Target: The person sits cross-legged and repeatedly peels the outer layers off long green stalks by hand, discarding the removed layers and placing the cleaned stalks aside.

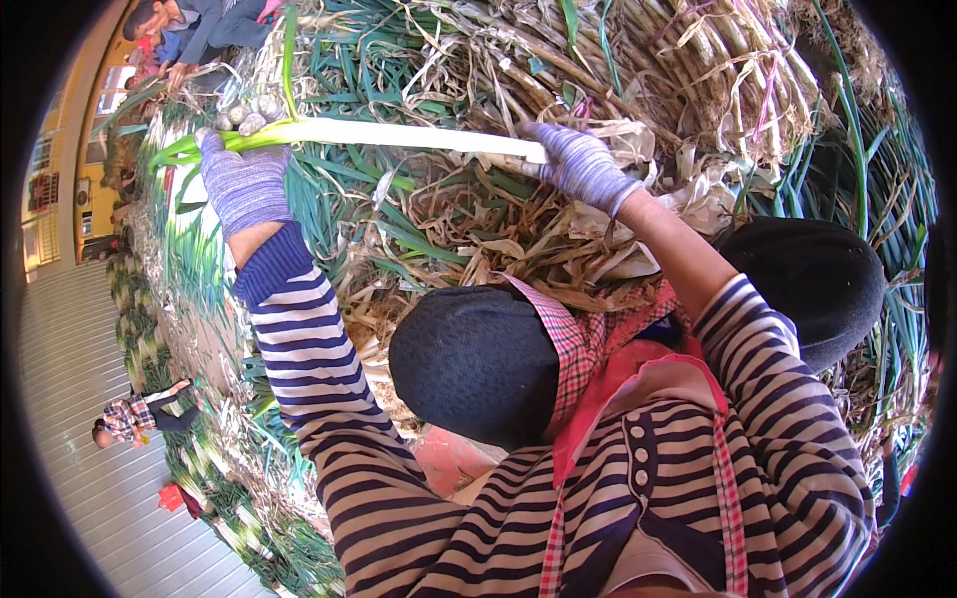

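A long leek or large green onion [404, 137] with a smooth white stem stretches between my gloved hands. My left hand [247, 176], in a knitted glove, grips its green upper end, and some leaves stick out past the fingers. The white lower end is held by my right hand [579, 164], whose fingers partly hide the tip. Beneath the stalk lie dry, brown peeled leaves [478, 224] mixed with green ones. Just beyond my right hand rests a thick pile of unpeeled stalks [673, 90] with dry skins and roots.
Before my knees [478, 366] lies a heap of husks. Green leaf tops [202, 261] spread at the left. Another person [194, 34] works at the upper left; a person in a checked shirt [134, 418] is farther off, near bundled stalks [239, 516] and a red bag [172, 498].
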Tool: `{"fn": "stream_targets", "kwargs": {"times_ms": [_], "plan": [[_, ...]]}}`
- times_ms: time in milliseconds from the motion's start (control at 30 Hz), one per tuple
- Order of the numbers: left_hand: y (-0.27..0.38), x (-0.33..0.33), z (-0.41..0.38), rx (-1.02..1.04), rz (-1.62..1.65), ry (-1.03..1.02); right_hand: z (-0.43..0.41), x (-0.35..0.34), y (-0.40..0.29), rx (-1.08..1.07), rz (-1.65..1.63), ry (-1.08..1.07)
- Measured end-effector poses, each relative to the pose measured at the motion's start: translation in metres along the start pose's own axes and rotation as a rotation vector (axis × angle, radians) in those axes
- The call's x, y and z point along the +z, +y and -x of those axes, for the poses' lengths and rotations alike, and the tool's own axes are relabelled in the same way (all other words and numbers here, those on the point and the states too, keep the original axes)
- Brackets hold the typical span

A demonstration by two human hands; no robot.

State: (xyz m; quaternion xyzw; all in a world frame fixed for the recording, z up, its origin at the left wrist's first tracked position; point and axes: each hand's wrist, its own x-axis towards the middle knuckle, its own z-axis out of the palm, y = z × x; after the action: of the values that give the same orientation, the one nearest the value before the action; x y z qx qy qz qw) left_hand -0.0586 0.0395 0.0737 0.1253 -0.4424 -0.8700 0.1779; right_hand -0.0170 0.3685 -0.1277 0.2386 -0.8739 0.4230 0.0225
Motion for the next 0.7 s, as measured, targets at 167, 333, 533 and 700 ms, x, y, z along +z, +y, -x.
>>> {"fn": "stream_targets", "kwargs": {"times_ms": [167,333,533,700], "plan": [[-0.027,0.017,0.022,0.384,-0.614,0.192,-0.006,0.02,-0.011,-0.14,-0.418,-0.246],[-0.109,0.004,0.062,-0.343,-0.056,0.046,0.003,0.017,-0.057,0.298,-1.024,-0.549],[-0.092,-0.053,0.014,-0.385,0.249,-0.121,0.084,-0.022,-0.05,-0.393,-0.555,-0.117],[-0.058,-0.087,-0.016,-0.292,0.106,-0.125,0.201,-0.092,-0.04,0.236,-0.637,-0.546]]}}
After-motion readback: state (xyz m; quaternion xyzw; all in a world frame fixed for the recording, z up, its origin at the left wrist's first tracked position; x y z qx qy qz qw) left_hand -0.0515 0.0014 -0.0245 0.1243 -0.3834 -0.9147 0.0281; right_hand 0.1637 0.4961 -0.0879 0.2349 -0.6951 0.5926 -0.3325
